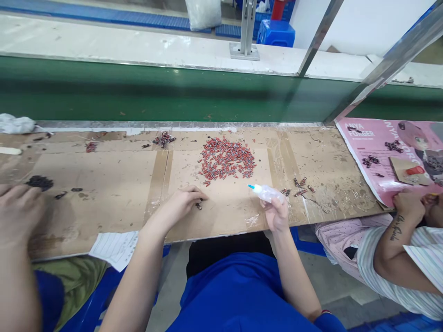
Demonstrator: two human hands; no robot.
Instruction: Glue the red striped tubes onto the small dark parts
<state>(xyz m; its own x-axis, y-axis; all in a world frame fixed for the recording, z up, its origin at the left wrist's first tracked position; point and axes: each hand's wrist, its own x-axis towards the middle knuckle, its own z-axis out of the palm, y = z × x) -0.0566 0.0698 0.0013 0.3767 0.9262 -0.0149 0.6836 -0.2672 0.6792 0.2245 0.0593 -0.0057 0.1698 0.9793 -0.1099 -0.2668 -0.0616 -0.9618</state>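
My right hand (276, 213) is closed around a small clear squeeze bottle (268, 193) with a blue nozzle that points left. My left hand (183, 202) rests on the cardboard sheet (121, 184), fingers pinched on a small dark part (198, 205) at its fingertips. A heap of small red and blue parts (226, 159) lies just beyond both hands, near the middle of the cardboard.
Smaller clusters of parts (164, 139) lie at the back and others (300, 185) to the right. A green conveyor belt (155, 92) runs behind the bench. One co-worker's hand (17, 210) is at the left, another's arm (401, 235) at the right by a pink poster (380, 152).
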